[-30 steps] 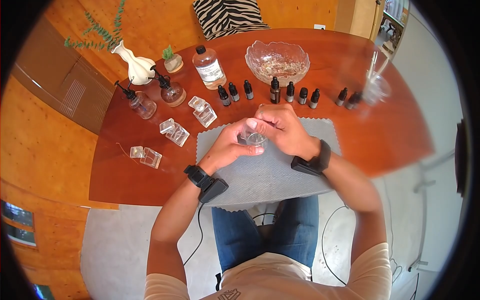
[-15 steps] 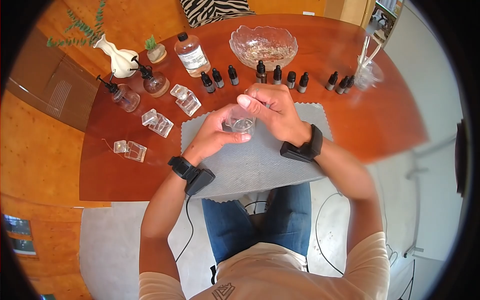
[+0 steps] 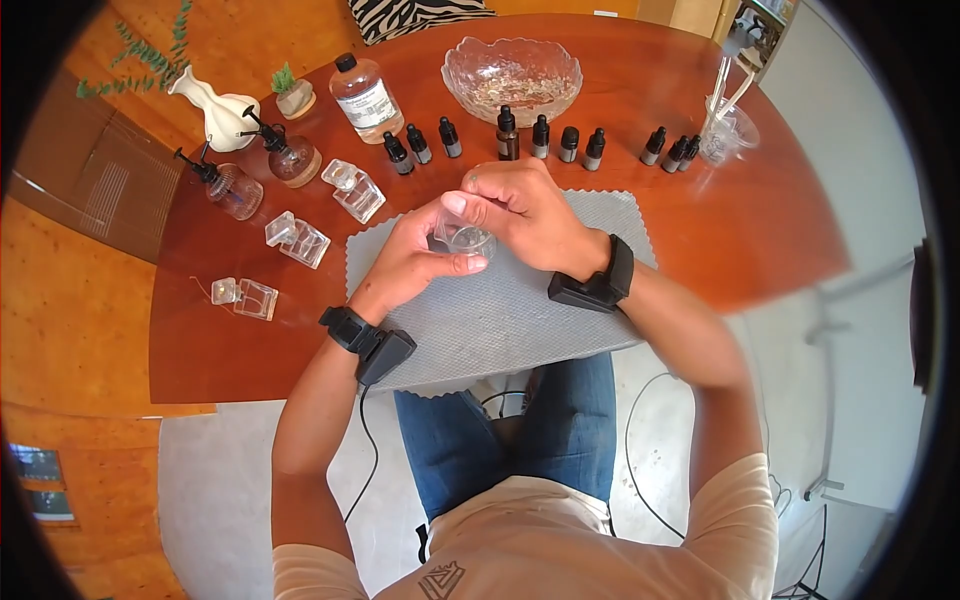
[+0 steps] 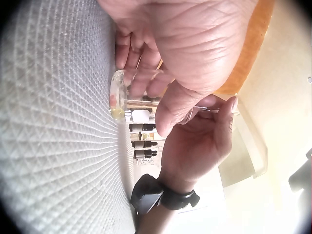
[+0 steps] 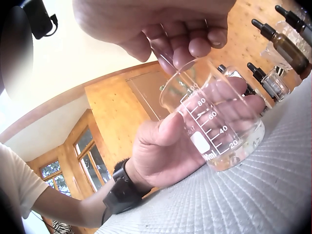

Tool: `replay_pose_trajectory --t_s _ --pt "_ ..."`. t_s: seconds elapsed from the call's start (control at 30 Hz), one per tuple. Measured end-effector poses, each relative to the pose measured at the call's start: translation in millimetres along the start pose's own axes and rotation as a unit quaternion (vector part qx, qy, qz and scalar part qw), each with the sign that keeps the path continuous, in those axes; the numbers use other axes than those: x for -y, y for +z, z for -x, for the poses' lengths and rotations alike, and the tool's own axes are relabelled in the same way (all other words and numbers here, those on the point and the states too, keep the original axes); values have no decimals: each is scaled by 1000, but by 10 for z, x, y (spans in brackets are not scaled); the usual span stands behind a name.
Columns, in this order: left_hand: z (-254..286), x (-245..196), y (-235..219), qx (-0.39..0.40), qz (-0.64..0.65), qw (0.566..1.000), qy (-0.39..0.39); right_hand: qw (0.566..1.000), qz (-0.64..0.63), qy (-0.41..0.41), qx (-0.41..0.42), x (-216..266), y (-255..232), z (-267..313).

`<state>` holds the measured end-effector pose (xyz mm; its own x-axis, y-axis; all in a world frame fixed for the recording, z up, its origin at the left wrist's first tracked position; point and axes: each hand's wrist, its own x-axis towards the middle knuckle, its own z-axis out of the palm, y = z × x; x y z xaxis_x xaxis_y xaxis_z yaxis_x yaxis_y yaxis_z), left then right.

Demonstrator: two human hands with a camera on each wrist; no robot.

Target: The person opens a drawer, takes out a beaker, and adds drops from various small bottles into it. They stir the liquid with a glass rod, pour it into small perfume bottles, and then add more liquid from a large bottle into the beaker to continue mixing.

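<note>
My left hand (image 3: 408, 258) grips a small clear glass beaker (image 5: 201, 141) by its side, thumb in front and fingers behind. White volume marks run up its wall, and a little clear liquid lies at the bottom. The beaker's base is right at the grey textured mat (image 3: 480, 330). Above the rim, my right hand (image 3: 535, 215) pinches a thin clear rod (image 4: 207, 109) that slants down into the beaker. From the head view the right fingers hide most of the rod.
Several black-capped dropper bottles (image 3: 508, 140) line the table behind the mat. Clear square bottles (image 3: 305, 243), amber spray bottles (image 3: 293, 162) and a large labelled bottle (image 3: 368, 105) stand left. A glass bowl (image 3: 512, 85) sits at the back, and a glass with sticks (image 3: 728, 135) at right.
The head view has shifted, so the whole table appears farther left and higher. My right hand has moved slightly about over the beaker's rim; the left hand keeps its grip.
</note>
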<state>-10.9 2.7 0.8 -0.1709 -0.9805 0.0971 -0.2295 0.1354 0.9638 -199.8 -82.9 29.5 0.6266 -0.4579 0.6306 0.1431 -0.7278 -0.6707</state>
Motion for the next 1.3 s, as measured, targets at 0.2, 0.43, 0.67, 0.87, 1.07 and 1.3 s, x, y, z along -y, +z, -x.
replay_pose_trajectory --t_s 0.2,0.43,0.67,0.87,1.07,1.3 --pt "2 -16 8 -3 3 1000 1 1000 5 1 1 1 -5 -1" --pt "0 11 4 -3 8 1000 -5 1000 -3 2 7 8 -8 9" --pt "2 2 1 -3 -1 1000 -7 1000 -5 -3 3 2 -1 1" --pt "5 -2 9 -8 -2 1000 -10 1000 -12 -12 7 1 -4 6" --pt "2 6 8 -7 -4 1000 -8 1000 -5 -8 8 -32 4 14" --pt "3 -14 12 -8 -4 1000 -6 1000 -1 2 13 -42 3 16"
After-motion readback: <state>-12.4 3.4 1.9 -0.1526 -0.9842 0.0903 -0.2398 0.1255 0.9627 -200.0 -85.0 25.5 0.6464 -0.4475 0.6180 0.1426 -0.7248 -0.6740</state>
